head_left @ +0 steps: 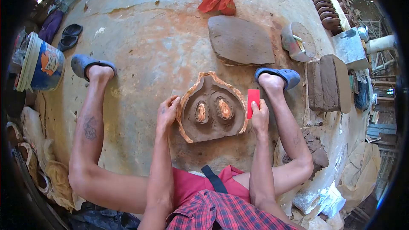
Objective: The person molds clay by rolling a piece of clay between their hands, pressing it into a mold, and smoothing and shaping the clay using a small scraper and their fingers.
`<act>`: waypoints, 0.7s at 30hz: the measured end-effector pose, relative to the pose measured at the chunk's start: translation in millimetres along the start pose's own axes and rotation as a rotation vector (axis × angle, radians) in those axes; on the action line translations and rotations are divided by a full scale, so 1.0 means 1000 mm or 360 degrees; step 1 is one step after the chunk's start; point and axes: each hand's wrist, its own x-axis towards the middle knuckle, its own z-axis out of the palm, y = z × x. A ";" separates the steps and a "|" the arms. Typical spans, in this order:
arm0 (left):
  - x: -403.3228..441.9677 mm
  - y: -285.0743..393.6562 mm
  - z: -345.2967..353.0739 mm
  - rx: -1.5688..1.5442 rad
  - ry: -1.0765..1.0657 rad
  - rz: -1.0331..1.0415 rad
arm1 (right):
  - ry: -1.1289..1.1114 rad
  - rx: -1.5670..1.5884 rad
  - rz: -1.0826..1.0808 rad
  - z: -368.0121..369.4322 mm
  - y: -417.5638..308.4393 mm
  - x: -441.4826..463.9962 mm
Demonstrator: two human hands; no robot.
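Note:
A mould (183, 131) with a rough orange-and-cream rim lies on the floor between my legs. Grey-brown clay (208, 133) lines its inside, around two raised oval humps with orange tops. My left hand (168, 111) has its fingers curled against the mould's left rim. In my right hand (260, 118) is a flat red rectangular scraper (253, 98), pinched with the thumb on its face. It stands upright beside the mould's right rim.
Beyond the mould lies a flat clay slab (240, 40), with a red cloth bundle (217, 0) behind it. A cut-open container (298, 41) holds small tools. Stacked clay blocks (328, 84) and clay scraps (315, 149) sit right; a bucket (47, 66) stands left.

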 end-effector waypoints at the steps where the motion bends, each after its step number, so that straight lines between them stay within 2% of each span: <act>1: -0.016 0.000 -0.002 -0.0088 0.0030 -0.0109 | -0.0007 0.0078 -0.0030 0.006 0.023 0.006; 2: -0.034 0.004 -0.003 -0.0086 0.0040 -0.0161 | -0.0047 0.0058 -0.0002 0.005 0.021 0.001; 4: -0.058 0.016 -0.004 -0.0336 -0.0006 -0.0526 | -0.0078 0.0088 -0.0060 0.009 0.004 -0.006; 5: -0.060 0.008 -0.006 -0.0323 0.0017 -0.0551 | -0.0098 0.0231 0.0032 0.011 0.009 -0.007; 7: -0.052 -0.019 -0.005 0.0124 0.0006 -0.0200 | -0.0082 0.0264 -0.0027 0.012 0.016 -0.009; 11: -0.026 -0.030 -0.004 -0.0399 0.0141 -0.0138 | -0.0120 0.0332 0.0033 0.008 0.026 -0.042; 13: -0.021 -0.004 -0.015 -0.0510 0.0077 -0.0203 | -0.0191 0.0472 0.0147 0.008 0.027 -0.075; 14: -0.019 0.004 -0.020 -0.0745 0.0022 -0.0170 | -0.0207 0.0471 0.0141 0.005 0.026 -0.089; 16: -0.011 0.007 -0.026 -0.1224 -0.0065 -0.0052 | -0.0445 0.0506 0.0421 -0.005 0.010 -0.109; 17: -0.013 0.003 -0.028 -0.1235 -0.0042 -0.0049 | -0.0467 0.0498 0.0410 -0.007 0.005 -0.112; 19: -0.022 0.004 -0.027 -0.1046 0.0364 0.0001 | -0.0095 0.0352 0.0383 -0.012 -0.010 -0.109; 20: -0.032 0.002 -0.021 -0.1082 0.0565 -0.0075 | -0.0061 0.0264 0.0280 -0.014 -0.022 -0.103; 21: -0.044 -0.012 -0.012 -0.1122 0.0610 -0.0191 | -0.0081 0.0252 0.0258 -0.012 -0.049 -0.101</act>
